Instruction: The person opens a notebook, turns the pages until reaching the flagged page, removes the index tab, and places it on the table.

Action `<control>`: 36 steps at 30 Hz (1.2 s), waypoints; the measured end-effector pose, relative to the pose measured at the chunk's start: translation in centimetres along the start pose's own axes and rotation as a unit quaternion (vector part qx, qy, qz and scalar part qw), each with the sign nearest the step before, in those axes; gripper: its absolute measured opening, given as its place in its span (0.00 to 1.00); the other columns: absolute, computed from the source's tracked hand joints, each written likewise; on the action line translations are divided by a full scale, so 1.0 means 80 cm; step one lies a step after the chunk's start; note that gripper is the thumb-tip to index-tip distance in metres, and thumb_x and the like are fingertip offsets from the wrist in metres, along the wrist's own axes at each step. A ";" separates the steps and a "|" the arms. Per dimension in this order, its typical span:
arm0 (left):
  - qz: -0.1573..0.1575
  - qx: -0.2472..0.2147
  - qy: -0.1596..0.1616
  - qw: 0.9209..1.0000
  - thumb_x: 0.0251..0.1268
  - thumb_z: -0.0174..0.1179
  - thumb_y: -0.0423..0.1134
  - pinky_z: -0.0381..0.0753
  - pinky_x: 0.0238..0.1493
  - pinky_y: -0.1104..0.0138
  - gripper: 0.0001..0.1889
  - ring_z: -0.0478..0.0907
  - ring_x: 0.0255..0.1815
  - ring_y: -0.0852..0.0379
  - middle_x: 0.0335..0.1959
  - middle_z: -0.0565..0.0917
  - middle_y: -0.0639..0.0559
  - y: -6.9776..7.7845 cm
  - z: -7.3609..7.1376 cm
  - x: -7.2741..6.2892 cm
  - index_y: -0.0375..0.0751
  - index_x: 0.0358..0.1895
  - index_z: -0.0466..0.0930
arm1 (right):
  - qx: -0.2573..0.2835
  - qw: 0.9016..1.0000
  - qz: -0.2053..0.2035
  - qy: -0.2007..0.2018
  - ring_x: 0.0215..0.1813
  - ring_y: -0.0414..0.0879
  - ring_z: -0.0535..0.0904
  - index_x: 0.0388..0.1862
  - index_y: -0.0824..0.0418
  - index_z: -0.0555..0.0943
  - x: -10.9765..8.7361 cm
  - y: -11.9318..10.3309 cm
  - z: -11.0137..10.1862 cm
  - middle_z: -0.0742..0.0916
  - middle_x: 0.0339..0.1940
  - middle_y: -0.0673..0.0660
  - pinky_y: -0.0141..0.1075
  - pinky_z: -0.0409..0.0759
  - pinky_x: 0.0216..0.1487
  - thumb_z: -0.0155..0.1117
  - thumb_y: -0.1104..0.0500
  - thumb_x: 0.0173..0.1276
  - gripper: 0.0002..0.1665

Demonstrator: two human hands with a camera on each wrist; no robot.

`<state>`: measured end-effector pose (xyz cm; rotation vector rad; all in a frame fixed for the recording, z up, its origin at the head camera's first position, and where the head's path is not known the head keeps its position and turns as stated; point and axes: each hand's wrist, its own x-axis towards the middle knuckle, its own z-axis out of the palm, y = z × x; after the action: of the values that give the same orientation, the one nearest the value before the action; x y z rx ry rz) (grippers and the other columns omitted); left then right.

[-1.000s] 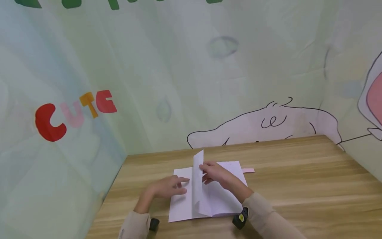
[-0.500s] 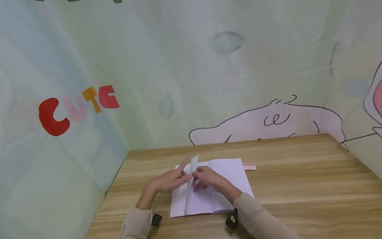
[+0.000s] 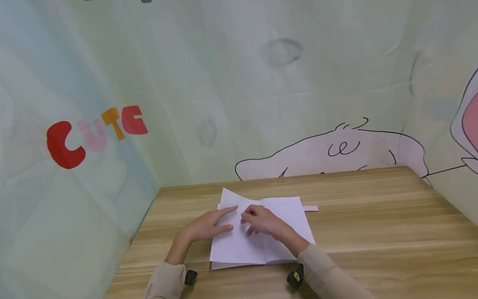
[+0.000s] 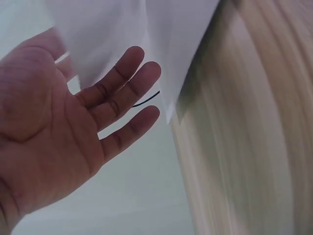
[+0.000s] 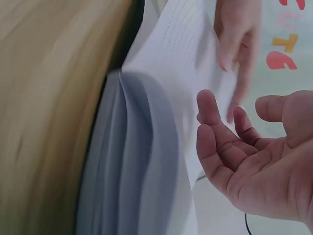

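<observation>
An open notebook (image 3: 285, 214) with white lined pages lies on the table under both hands. Over its left side, a turned page (image 3: 235, 247) rises a little, its far corner lifted. My left hand (image 3: 207, 224) is at this page's left part, thumb and forefinger stretched out; in the left wrist view, several fingers are extended beside the hanging sheet (image 4: 186, 34). Near the middle of the notebook hovers my right hand (image 3: 263, 220), its fingers loosely bent. Nothing shows between those fingers in the right wrist view, where the page stack (image 5: 132, 161) fans beside the right hand (image 5: 259, 166).
A pink strip (image 3: 311, 208) sticks out from the notebook's right edge onto the wooden table (image 3: 381, 224). Behind the table hangs a printed backdrop (image 3: 231, 91) with a cartoon drawing and coloured letters. Each wrist carries a small black device (image 3: 296, 277).
The page that stood upright between the hands has gone over to the left side. My right hand moved left with it and has let go; the left hand's fingers shifted, then spread over it.
</observation>
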<state>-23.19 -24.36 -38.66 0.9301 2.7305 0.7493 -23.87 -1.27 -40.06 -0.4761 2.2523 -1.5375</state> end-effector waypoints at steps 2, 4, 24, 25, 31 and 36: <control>-0.001 0.009 -0.002 1.000 0.73 0.59 0.45 0.71 0.62 0.47 0.30 0.75 0.62 0.41 0.64 0.76 0.35 -0.001 0.001 -0.001 0.37 0.73 0.67 | -0.015 1.000 0.000 0.004 0.32 0.47 0.86 0.46 0.64 0.78 -0.004 0.002 -0.008 0.87 0.41 0.55 0.38 0.79 0.37 0.55 0.54 0.77 0.14; -0.004 0.014 -0.004 1.000 0.72 0.61 0.44 0.71 0.62 0.47 0.29 0.76 0.61 0.41 0.63 0.77 0.34 -0.002 0.003 -0.002 0.37 0.72 0.68 | -0.029 1.000 -0.002 0.009 0.31 0.47 0.85 0.47 0.63 0.79 -0.007 0.004 -0.016 0.87 0.40 0.54 0.38 0.78 0.38 0.55 0.54 0.77 0.13; -0.053 0.020 -0.056 0.997 0.65 0.67 0.37 0.77 0.44 0.59 0.26 0.75 0.41 0.53 0.43 0.83 0.39 -0.016 0.004 -0.015 0.26 0.63 0.76 | -0.223 0.969 -0.022 0.099 0.31 0.44 0.77 0.53 0.64 0.82 -0.042 0.053 -0.105 0.84 0.31 0.53 0.38 0.75 0.34 0.65 0.58 0.69 0.17; -0.055 0.015 -0.060 0.997 0.64 0.68 0.37 0.76 0.39 0.62 0.27 0.73 0.36 0.56 0.37 0.82 0.42 -0.016 0.004 -0.016 0.25 0.63 0.76 | -0.233 0.967 -0.019 0.097 0.32 0.44 0.76 0.54 0.65 0.82 -0.044 0.056 -0.108 0.83 0.31 0.53 0.38 0.75 0.34 0.66 0.58 0.68 0.18; -0.048 -0.011 -0.073 0.996 0.63 0.69 0.38 0.67 0.29 0.69 0.29 0.66 0.28 0.62 0.28 0.73 0.53 -0.017 0.003 -0.017 0.24 0.63 0.75 | -0.270 0.959 0.042 0.080 0.43 0.53 0.79 0.63 0.73 0.75 -0.063 0.066 -0.129 0.84 0.44 0.66 0.48 0.79 0.46 0.72 0.55 0.64 0.33; -0.044 -0.006 -0.085 0.995 0.63 0.69 0.39 0.66 0.28 0.70 0.30 0.66 0.27 0.63 0.26 0.72 0.54 -0.019 -0.004 -0.018 0.24 0.63 0.74 | -0.301 0.950 0.061 0.055 0.62 0.62 0.75 0.68 0.78 0.67 -0.072 0.074 -0.137 0.77 0.63 0.75 0.57 0.70 0.64 0.76 0.48 0.60 0.49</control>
<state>-22.91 -26.40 -39.15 0.8240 2.5969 0.6380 -24.49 12.37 -41.32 -0.4036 2.7678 -0.8090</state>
